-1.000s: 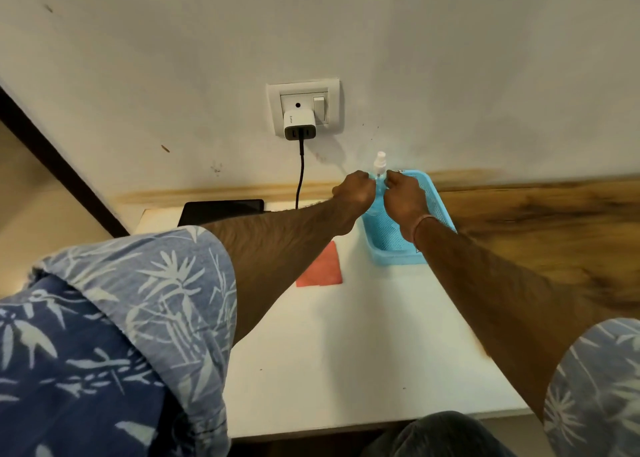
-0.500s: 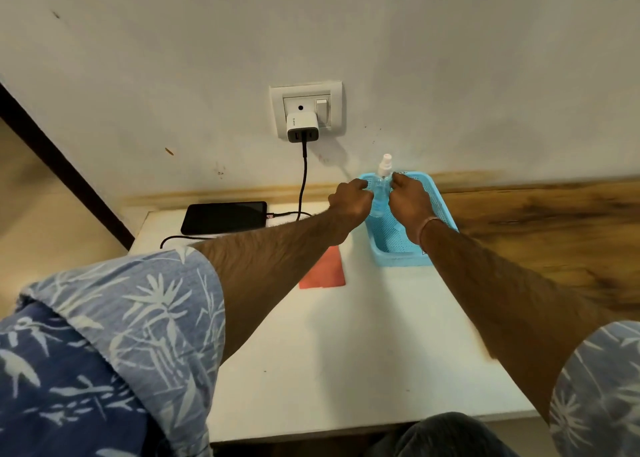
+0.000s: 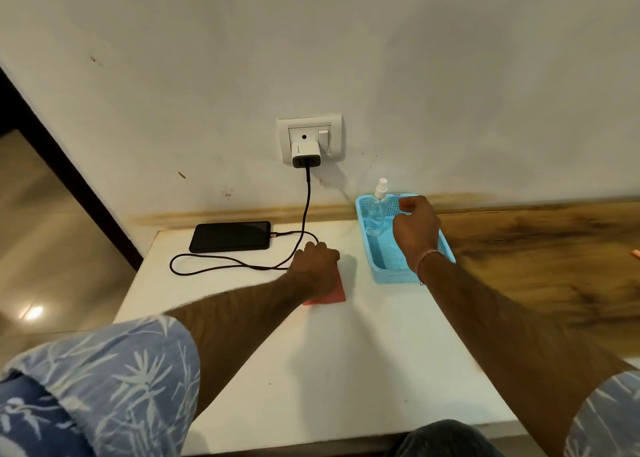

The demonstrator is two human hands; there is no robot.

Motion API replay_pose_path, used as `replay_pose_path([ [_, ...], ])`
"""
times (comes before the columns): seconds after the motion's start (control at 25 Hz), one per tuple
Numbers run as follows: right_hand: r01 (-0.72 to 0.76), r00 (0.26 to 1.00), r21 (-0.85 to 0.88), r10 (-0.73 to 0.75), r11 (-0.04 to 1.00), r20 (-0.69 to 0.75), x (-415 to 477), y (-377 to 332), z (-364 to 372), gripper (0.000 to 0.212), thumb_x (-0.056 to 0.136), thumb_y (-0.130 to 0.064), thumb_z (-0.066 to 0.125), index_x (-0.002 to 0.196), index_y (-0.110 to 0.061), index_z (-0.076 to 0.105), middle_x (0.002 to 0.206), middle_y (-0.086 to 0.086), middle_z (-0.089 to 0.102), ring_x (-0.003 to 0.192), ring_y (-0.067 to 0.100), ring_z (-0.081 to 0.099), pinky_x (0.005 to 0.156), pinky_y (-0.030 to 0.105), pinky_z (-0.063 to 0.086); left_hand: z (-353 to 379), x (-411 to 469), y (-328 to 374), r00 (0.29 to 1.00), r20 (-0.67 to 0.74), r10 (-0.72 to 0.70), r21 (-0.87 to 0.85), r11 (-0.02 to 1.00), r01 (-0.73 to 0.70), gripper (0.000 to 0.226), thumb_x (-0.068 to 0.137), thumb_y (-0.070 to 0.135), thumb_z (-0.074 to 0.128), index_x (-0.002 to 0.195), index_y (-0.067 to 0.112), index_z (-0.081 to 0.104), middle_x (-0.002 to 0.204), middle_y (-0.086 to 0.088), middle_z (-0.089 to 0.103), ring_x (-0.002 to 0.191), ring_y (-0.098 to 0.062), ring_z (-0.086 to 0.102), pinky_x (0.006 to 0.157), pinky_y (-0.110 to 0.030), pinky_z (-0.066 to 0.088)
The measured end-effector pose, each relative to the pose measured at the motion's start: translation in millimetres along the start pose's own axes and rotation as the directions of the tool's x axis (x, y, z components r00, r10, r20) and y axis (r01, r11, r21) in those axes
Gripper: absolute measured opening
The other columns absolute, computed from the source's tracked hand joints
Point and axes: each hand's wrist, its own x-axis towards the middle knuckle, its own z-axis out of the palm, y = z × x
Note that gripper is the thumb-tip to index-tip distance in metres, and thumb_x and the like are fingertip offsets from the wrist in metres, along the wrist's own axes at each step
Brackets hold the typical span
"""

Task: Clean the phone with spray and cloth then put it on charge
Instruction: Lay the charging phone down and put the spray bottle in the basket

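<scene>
Looks finished: phone (image 3: 230, 236) plugged in at counter's (image 3: 311, 370) back-left corner, spray bottle (image 3: 378, 210) upright in basket (image 3: 391, 273), left hand (image 3: 317, 261) fisted on red cloth (image 3: 332, 294), right hand (image 3: 414, 229) loosely curled, empty, only withdrawal needed.

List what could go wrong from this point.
1. The left hand sits on the red cloth right beside the black cable; lifting the cloth could snag the loop and tug the phone, which is plugged in near the white table's back edge.
2. The right hand hovers by the spray bottle standing upright in the blue basket; a careless brush might tip it.
</scene>
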Motion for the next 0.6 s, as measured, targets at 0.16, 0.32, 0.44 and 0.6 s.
replay_pose_path([
  [0.16,0.054,0.998,-0.056,-0.055,0.997,-0.006,-10,4,1,0.034,0.080,0.001,0.054,0.106,-0.018,0.062,0.110,0.001,0.065,0.098,0.023,0.062,0.089,0.040,0.053,0,-1,-5,0.998,-0.040,-0.038,-0.156,0.987,0.031,0.038,0.092,0.022,0.064,0.129,0.015,0.059,0.128,-0.011,0.049,0.120,-0.028,0.048,0.095,-0.037,0.048],
  [0.32,0.150,0.989,-0.135,-0.147,0.979,0.033,-24,7,6,0.025,0.081,-0.003,0.061,0.100,-0.020,0.061,0.101,-0.002,0.064,0.095,0.020,0.060,0.080,0.029,0.047,-8,-9,-7,0.992,-0.123,0.010,-0.206,0.978,-0.036,0.018,0.092,0.011,0.060,0.104,0.013,0.072,0.116,-0.010,0.055,0.104,-0.025,0.058,0.081,-0.030,0.050],
  [0.44,0.180,0.983,-0.146,-0.172,0.973,0.068,-34,5,6,0.023,0.081,-0.005,0.061,0.097,-0.022,0.062,0.096,-0.005,0.064,0.091,0.019,0.062,0.079,0.033,0.051,-23,-17,-5,0.978,-0.200,0.052,-0.330,0.937,-0.118,0.019,0.088,0.007,0.059,0.098,0.011,0.075,0.107,-0.011,0.063,0.095,-0.024,0.061,0.075,-0.024,0.046],
  [0.6,0.300,0.903,0.044,-0.298,0.953,0.310,-50,6,-11,0.033,0.083,-0.062,0.057,0.091,-0.030,0.060,0.091,-0.011,0.068,0.085,0.011,0.066,0.070,0.023,0.055,-59,-23,2,0.965,-0.263,-0.009,-0.680,0.711,-0.179,0.012,0.082,0.000,0.067,0.086,0.012,0.070,0.090,-0.004,0.069,0.081,-0.018,0.059,0.067,-0.022,0.049],
])
